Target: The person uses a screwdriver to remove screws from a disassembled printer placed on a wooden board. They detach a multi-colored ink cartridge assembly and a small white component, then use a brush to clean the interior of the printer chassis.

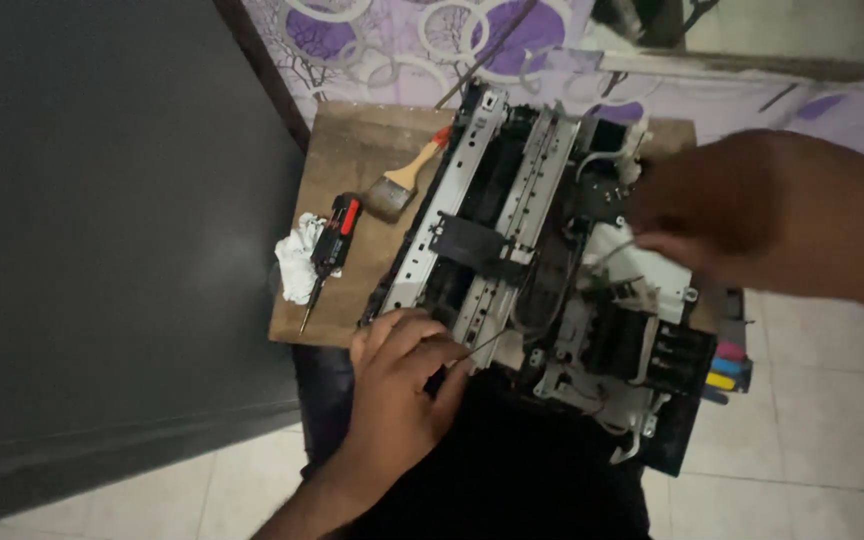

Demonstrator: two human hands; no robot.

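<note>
At the far left stands a dark grey panel, filling that side of the view. Next to it a brown wooden board serves as the counter. Near the board's left edge lies a crumpled white cloth, and touching its right side is a black and red screwdriver, its thin shaft pointing down toward the board's near edge. Just above and to the right lies a paintbrush with a pale wooden handle and a red end, bristles toward the screwdriver.

The left hand is at the near edge of the board, its grip closed around a thin dark tool whose tip reaches to the right into the lower front of the stripped printer chassis. The chassis lies slantwise across the middle and right of the board, its metal rails running from upper right to lower left, with a black carriage across them and loose wires in its right half.

The right hand comes in from the right, over the upper right of the chassis, hiding the parts beneath; its fingers are drawn together near a white part and a thin wire, though whether they grasp anything I cannot tell. At the chassis's lower right sit coloured ink cartridges. Behind lies purple patterned fabric; below is pale tiled floor.
</note>
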